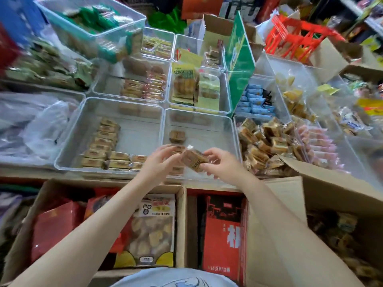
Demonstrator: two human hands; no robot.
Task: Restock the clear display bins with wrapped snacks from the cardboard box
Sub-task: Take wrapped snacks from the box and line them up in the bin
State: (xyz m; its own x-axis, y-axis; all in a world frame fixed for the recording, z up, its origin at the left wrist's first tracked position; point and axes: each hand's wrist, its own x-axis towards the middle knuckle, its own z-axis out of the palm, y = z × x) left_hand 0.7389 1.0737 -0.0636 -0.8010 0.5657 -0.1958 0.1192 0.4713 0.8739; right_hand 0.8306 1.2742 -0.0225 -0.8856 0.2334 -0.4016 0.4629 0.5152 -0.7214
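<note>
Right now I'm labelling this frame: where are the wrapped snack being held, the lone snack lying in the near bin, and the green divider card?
wrapped snack [193,160], head view, brown face.
lone snack [176,136], head view, top.
green divider card [239,59], head view, middle of its face.

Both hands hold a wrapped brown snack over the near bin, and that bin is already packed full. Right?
Not quite. In the head view, the left hand and right hand do hold the wrapped brown snack over the near bin, but that bin is nearly empty, with only a few snacks inside.

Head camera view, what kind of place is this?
Probably a snack shop: clear bins of wrapped snacks, stock boxes below, and a red basket behind.
</note>
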